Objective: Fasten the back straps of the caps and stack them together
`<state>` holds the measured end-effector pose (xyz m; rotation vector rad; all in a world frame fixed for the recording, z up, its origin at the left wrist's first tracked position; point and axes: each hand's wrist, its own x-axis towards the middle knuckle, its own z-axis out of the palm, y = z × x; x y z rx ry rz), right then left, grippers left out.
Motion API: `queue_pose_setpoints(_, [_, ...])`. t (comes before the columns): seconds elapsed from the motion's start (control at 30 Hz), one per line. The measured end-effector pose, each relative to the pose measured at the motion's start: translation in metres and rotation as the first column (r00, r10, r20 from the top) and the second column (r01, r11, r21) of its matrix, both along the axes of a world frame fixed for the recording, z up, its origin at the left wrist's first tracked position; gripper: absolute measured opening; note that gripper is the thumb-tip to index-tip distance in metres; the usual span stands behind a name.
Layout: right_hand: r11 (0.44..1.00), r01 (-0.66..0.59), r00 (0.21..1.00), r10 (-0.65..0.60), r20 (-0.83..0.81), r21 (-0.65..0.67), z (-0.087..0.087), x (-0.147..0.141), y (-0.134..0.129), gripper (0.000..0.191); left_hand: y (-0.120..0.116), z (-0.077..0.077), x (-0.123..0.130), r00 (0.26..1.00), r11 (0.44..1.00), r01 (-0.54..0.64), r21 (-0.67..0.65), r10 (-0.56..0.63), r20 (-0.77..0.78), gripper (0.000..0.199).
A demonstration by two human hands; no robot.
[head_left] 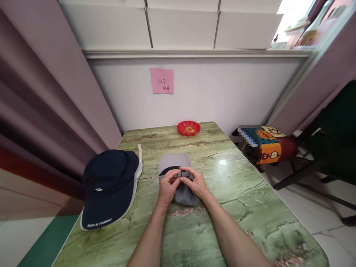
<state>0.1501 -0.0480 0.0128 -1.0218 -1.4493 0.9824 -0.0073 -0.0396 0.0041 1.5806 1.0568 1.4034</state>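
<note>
A grey cap (185, 196) lies on the green marbled table (236, 230), its lighter brim pointing away from me. My left hand (167, 187) pinches the left end of the cap's dark adjustment strap (183, 174). On the strap's right end, my right hand (198, 183) is closed, thumb and fingers together. Both hands are close to each other, with the strap between their fingertips. Left of them rests a navy cap (109, 181) with white edging, its brim toward the table's left front.
A red scalloped dish (188, 128) sits near the table's back edge. A pink note (161, 81) is stuck to the white wall. On the right, beyond the table, are a stool with a colourful cover (269, 154) and a dark chair (330, 148). Curtains hang on both sides.
</note>
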Motion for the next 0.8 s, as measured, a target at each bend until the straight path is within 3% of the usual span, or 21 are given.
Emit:
queue_pose_setpoints(0.2, [0.984, 0.142, 0.987, -0.15, 0.063, 0.11, -0.004, -0.009, 0.001, 0.025, -0.004, 0.008, -0.003, 0.997, 0.998, -0.007, 0.068, 0.012, -0.077, 0.022])
queue_pose_setpoints(0.3, [0.978, 0.132, 0.985, -0.147, 0.087, 0.16, -0.004, -0.01, 0.001, 0.019, -0.003, 0.009, -0.003, 0.996, 0.997, -0.065, 0.046, 0.068, -0.064, 0.02])
queue_pose_setpoints(0.5, [0.985, 0.117, 0.979, -0.136, 0.154, 0.125, -0.004, -0.011, 0.001, 0.036, -0.001, 0.01, -0.003, 0.987, 0.99, -0.097, 0.105, 0.11, -0.119, 0.016])
queue_pose_setpoints(0.6, [0.986, 0.098, 0.973, -0.123, 0.194, 0.135, -0.005, -0.011, 0.001, 0.029, -0.001, 0.01, -0.004, 0.981, 0.984, -0.14, 0.112, 0.153, -0.118, 0.013])
queue_pose_setpoints(0.8, [0.988, 0.108, 0.981, -0.123, 0.148, 0.11, -0.009, -0.012, 0.002, 0.032, 0.002, 0.007, -0.005, 0.996, 0.997, -0.07, 0.025, 0.071, -0.055, 0.015])
